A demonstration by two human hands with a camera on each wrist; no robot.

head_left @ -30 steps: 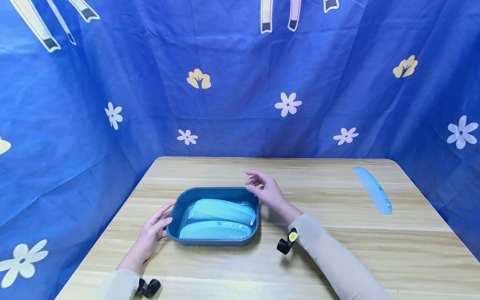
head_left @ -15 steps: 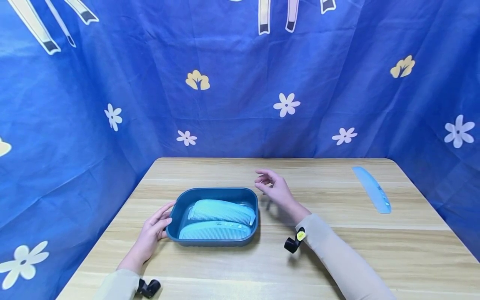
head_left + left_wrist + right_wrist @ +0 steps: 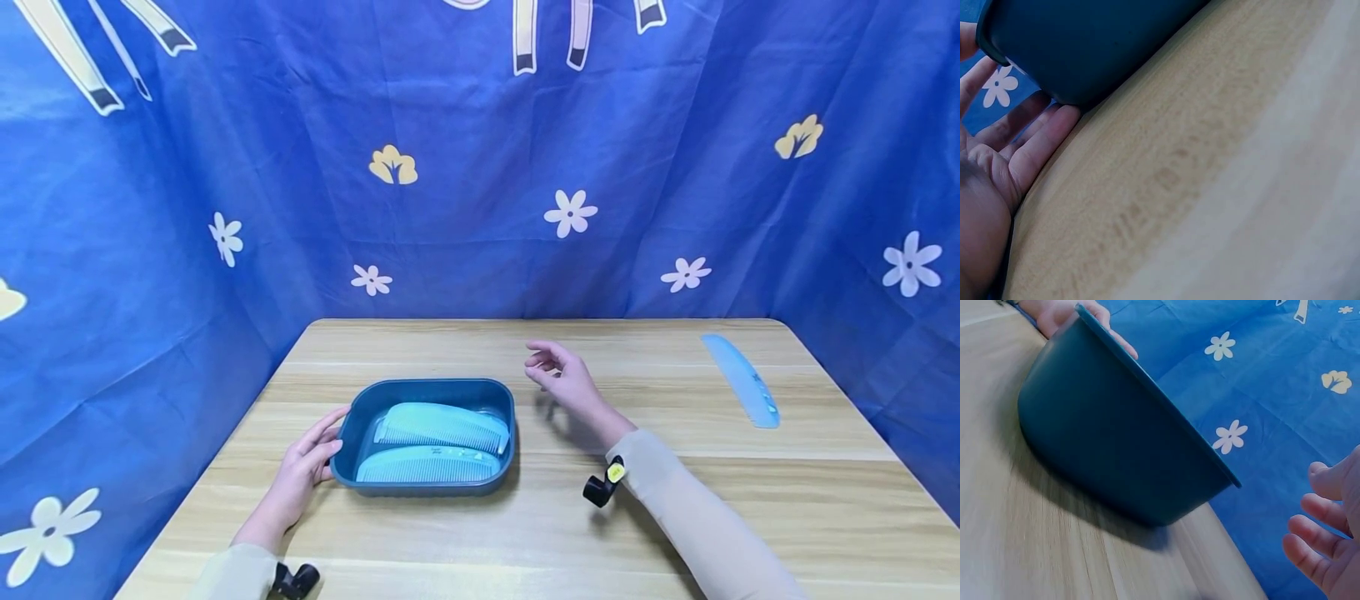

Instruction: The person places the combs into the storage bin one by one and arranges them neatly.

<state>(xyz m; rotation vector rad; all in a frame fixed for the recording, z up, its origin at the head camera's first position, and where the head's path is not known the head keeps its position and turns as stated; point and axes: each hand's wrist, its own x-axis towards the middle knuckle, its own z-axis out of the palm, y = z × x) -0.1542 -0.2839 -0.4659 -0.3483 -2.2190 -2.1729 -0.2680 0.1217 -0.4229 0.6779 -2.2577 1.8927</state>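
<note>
A dark blue plastic basin (image 3: 427,490) sits on the table, with a light blue comb (image 3: 442,423) and a second comb (image 3: 427,465) lying side by side in it. My left hand (image 3: 302,462) holds the basin's left end, thumb at the rim. In the left wrist view, the fingers (image 3: 1044,140) lie against the basin's outer wall near its base. To the right of the basin, my right hand (image 3: 566,379) hovers above the table with fingers loosely bent and nothing in them. The right wrist view has it (image 3: 1329,525) apart from the basin wall (image 3: 1110,425).
Another light blue comb (image 3: 741,382) lies toward the far right of the wooden table (image 3: 525,550). A blue patterned curtain (image 3: 480,167) hangs behind the table and along both sides.
My right hand has moved right, from over the basin's far right corner to a spot beside it. My left hand and the basin have stayed in place.
</note>
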